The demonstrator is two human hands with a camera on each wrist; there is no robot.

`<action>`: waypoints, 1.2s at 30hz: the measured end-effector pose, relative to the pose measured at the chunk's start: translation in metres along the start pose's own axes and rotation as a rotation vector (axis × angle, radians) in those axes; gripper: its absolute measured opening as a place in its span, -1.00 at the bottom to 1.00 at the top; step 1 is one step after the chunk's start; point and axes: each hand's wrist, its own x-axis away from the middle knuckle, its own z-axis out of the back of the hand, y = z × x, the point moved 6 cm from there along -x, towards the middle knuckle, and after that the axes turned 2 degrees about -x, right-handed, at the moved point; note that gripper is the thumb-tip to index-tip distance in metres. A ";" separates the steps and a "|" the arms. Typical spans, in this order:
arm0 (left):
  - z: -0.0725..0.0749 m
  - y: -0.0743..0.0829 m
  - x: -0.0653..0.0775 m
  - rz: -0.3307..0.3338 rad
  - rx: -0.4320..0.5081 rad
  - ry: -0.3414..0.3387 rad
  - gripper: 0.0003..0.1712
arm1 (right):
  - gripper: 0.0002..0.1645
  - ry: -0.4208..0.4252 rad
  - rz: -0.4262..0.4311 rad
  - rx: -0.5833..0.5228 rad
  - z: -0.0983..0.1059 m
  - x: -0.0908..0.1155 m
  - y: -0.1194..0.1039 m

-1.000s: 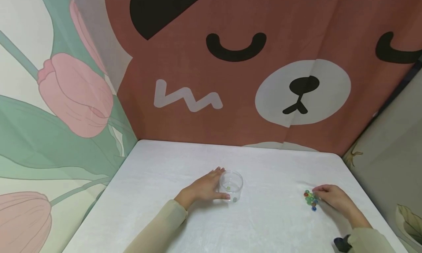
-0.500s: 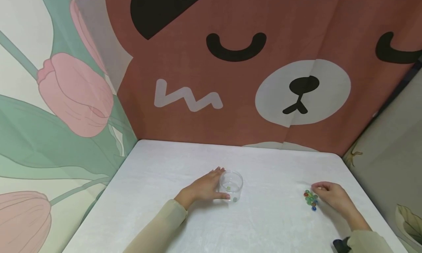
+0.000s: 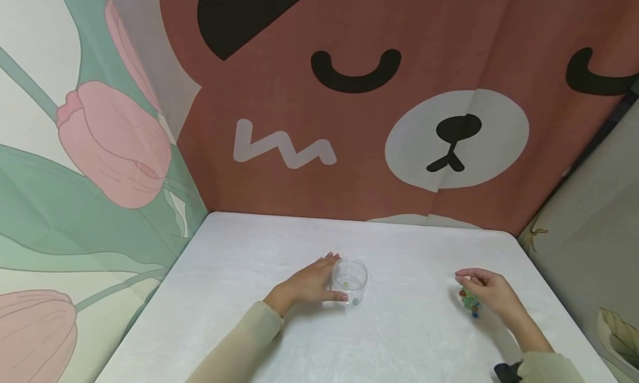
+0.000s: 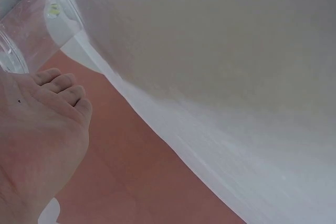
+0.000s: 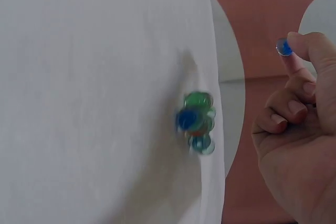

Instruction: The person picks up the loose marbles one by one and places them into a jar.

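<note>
A clear round plastic container (image 3: pixel 350 275) stands upright on the table with a few marbles in it. My left hand (image 3: pixel 309 283) holds its left side, thumb at the front and fingers behind. In the left wrist view a yellowish marble (image 4: pixel 54 10) shows through the clear wall. My right hand (image 3: pixel 491 291) is raised over a small pile of coloured glass marbles (image 3: pixel 469 301), partly covering it. Between thumb and index finger it pinches a clear marble with blue inside (image 5: pixel 284 46), seen in the right wrist view. The other fingers of that hand are curled.
A white cloth covers the table (image 3: pixel 399 338). Behind it hangs a brown curtain (image 3: pixel 279 189) with a bear print, and a floral curtain (image 3: pixel 110 250) is at the left. A dark object (image 3: pixel 507 372) sits by the right sleeve.
My right hand has lifted off the marble pile and moved a little left, carrying a marble. The left hand and the container have stayed still.
</note>
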 end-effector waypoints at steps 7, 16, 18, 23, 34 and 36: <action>0.000 0.002 0.001 0.003 0.007 -0.003 0.24 | -0.33 0.004 0.055 -0.112 -0.012 0.009 -0.026; -0.004 0.001 0.000 0.006 0.001 0.004 0.27 | -0.43 0.021 0.142 -0.207 -0.026 0.009 -0.046; -0.005 0.000 -0.001 0.004 0.000 0.005 0.27 | -0.48 0.023 0.163 -0.218 -0.030 0.009 -0.050; -0.006 0.000 -0.001 -0.003 0.002 0.011 0.26 | -0.48 0.010 0.162 -0.233 -0.044 0.007 -0.059; -0.003 0.000 -0.001 -0.013 -0.010 0.007 0.25 | -0.54 -0.005 0.217 -0.280 -0.070 0.007 -0.086; -0.003 0.000 -0.001 -0.018 -0.012 0.011 0.25 | -0.56 -0.012 0.226 -0.296 -0.074 0.006 -0.092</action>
